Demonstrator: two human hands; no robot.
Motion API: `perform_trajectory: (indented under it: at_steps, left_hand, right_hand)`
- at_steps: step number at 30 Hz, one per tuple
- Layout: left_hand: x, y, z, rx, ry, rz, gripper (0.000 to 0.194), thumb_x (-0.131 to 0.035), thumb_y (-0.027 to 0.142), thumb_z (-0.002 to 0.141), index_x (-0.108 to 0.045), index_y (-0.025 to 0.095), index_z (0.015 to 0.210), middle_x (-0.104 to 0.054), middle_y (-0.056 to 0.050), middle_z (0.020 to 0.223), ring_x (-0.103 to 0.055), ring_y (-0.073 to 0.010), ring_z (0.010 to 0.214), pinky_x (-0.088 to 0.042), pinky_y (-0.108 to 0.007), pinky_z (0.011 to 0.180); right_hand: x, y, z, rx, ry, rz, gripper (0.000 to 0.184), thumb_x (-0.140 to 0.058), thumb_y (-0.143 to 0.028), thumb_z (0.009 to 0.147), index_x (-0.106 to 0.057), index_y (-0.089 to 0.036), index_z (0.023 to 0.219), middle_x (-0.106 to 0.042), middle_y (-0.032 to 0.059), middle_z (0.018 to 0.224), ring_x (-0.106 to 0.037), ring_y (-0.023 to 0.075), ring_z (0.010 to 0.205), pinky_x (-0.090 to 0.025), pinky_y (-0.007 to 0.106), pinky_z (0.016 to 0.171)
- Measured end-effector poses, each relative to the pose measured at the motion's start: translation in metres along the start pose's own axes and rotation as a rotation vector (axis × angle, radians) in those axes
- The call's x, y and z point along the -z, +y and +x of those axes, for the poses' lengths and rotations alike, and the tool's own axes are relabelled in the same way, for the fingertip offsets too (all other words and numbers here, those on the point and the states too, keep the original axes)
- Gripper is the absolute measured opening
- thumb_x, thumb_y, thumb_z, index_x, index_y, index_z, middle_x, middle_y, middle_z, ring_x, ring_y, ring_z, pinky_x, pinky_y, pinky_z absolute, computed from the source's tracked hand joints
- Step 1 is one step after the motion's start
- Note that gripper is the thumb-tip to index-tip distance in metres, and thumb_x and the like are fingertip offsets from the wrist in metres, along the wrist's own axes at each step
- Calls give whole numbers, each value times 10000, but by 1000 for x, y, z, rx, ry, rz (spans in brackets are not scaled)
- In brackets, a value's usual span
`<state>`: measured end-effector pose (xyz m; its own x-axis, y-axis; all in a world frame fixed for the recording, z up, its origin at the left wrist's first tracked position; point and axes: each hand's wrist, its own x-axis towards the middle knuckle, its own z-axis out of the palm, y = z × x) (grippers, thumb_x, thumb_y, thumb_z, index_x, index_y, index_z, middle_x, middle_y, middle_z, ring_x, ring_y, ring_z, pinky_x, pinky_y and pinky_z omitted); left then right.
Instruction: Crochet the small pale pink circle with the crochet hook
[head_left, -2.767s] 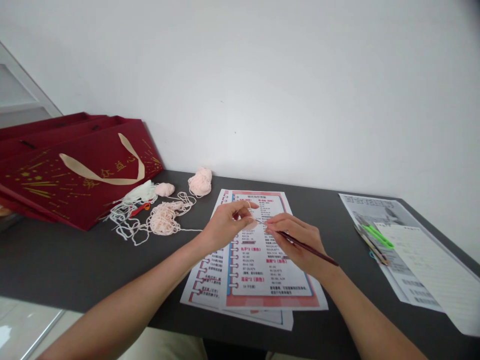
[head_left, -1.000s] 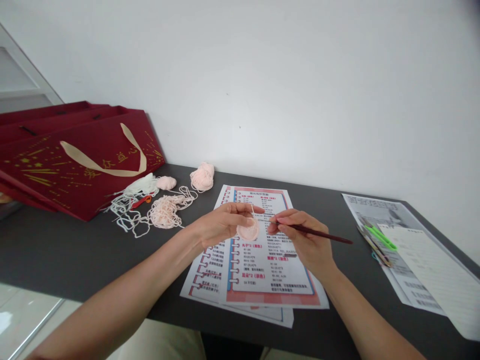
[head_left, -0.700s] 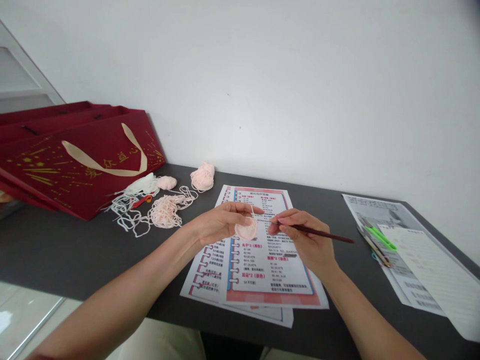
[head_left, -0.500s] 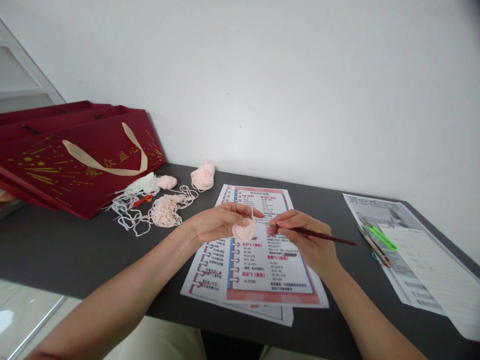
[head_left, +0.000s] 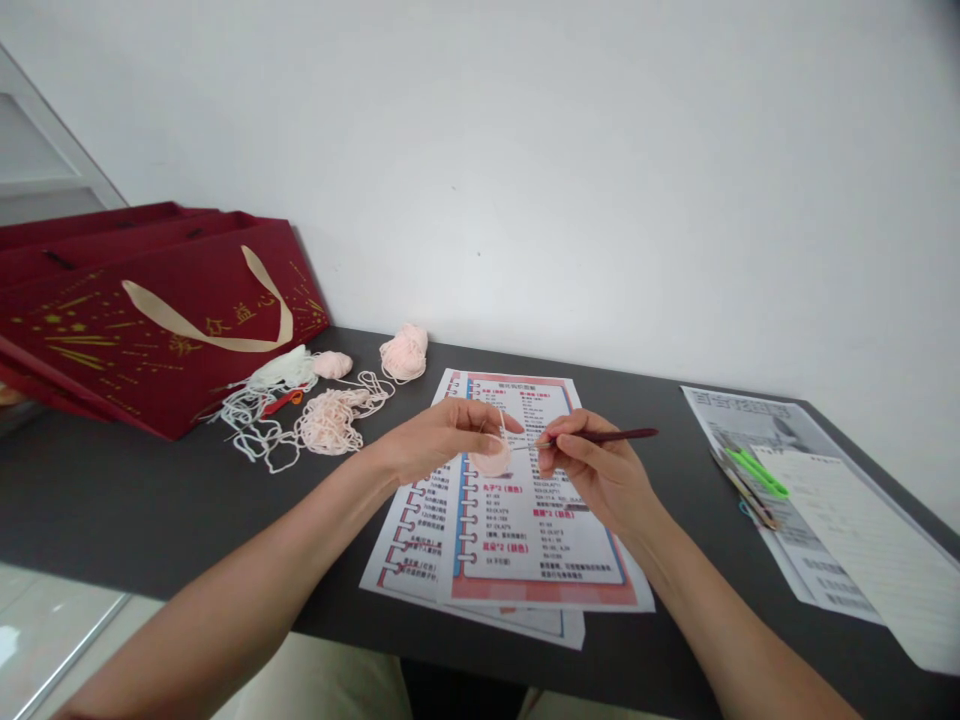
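Observation:
Pinched in my left hand [head_left: 450,437] is a small round pale-pink crochet piece [head_left: 491,459], held above the printed sheets. My right hand [head_left: 589,460] grips a crochet hook [head_left: 619,435] with a dark red handle, much like a pen. Its thin metal shaft points left and meets the edge of the piece; whether the tip sits inside a stitch is too small to tell. A short strand of yarn rises by my left fingers. Beneath both hands lie the printed pattern sheets [head_left: 551,590], with red headings and a spiral-binding border.
To the left, dark red gift bags [head_left: 97,310] lean by the wall. Near them are a pink yarn ball [head_left: 405,352], loose pink yarn [head_left: 330,420], white yarn [head_left: 255,415] and a small red-orange item [head_left: 285,402]. Green-handled scissors [head_left: 757,472] rest on papers [head_left: 877,540] at right.
The hook's handle has swung up and its end has shifted left, so it now lies nearly level. My right hand has turned with it. My left hand still holds the crochet piece.

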<state>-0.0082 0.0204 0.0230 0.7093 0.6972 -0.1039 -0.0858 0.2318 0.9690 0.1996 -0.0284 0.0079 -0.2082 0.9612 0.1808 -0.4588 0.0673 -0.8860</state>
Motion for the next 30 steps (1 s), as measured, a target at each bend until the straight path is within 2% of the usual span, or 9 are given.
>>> perform_trajectory:
  at_steps: [3,5,9,12,16,21,26,30]
  left_hand:
    - [-9,-5,1,-120,146,83,189,-678,174,745,-701,158,932,-587,23,709,-520,-83,658,-384,-235,658]
    - [-15,-10,3,-175,201,101,181,-682,189,744,-693,157,923,-568,28,706,-512,-89,660,-385,-246,662]
    - [-22,-17,4,-187,197,57,290,-698,242,743,-657,180,1024,-532,44,692,-509,-93,647,-399,-252,645]
    - [-24,-18,4,-167,198,6,312,-719,257,727,-651,177,1021,-526,50,683,-517,-90,644,-408,-249,650]
    - [-24,-16,4,-155,234,-3,278,-722,247,715,-655,165,972,-538,46,674,-513,-91,635,-383,-241,638]
    - [-24,-14,4,-172,301,23,222,-707,209,712,-667,160,925,-521,51,657,-473,-80,607,-345,-236,620]
    - [-25,-15,4,-175,321,28,235,-706,211,712,-659,162,937,-527,48,665,-471,-81,605,-338,-235,615]
    - [-27,-15,4,-179,342,38,258,-696,224,722,-648,150,965,-535,42,661,-476,-87,606,-349,-237,618]
  right_hand:
    - [-4,4,0,-34,58,46,28,-683,-169,779,-695,-192,770,-714,0,764,-672,102,624,-573,195,588]
    - [-8,7,0,-32,104,59,16,-698,-180,767,-692,-195,769,-712,-7,768,-674,98,639,-583,195,617]
    - [-14,14,-1,32,175,40,34,-715,-199,752,-683,-206,763,-708,-15,772,-674,99,669,-591,204,641]
    - [-13,14,-1,52,190,14,39,-715,-217,751,-677,-209,752,-707,-13,773,-672,107,656,-597,231,634]
    - [-10,9,-1,73,164,-55,23,-694,-216,765,-675,-204,759,-695,-3,744,-662,124,640,-591,265,615]
    - [-6,8,-3,168,157,-160,13,-681,-197,778,-677,-205,787,-690,4,761,-660,139,644,-567,292,609]
    - [-7,12,-9,269,170,-345,44,-646,-181,816,-671,-214,833,-687,9,801,-669,146,686,-558,298,632]
    - [-10,10,-14,365,158,-601,85,-606,-160,845,-660,-223,867,-682,20,840,-678,157,720,-555,306,658]
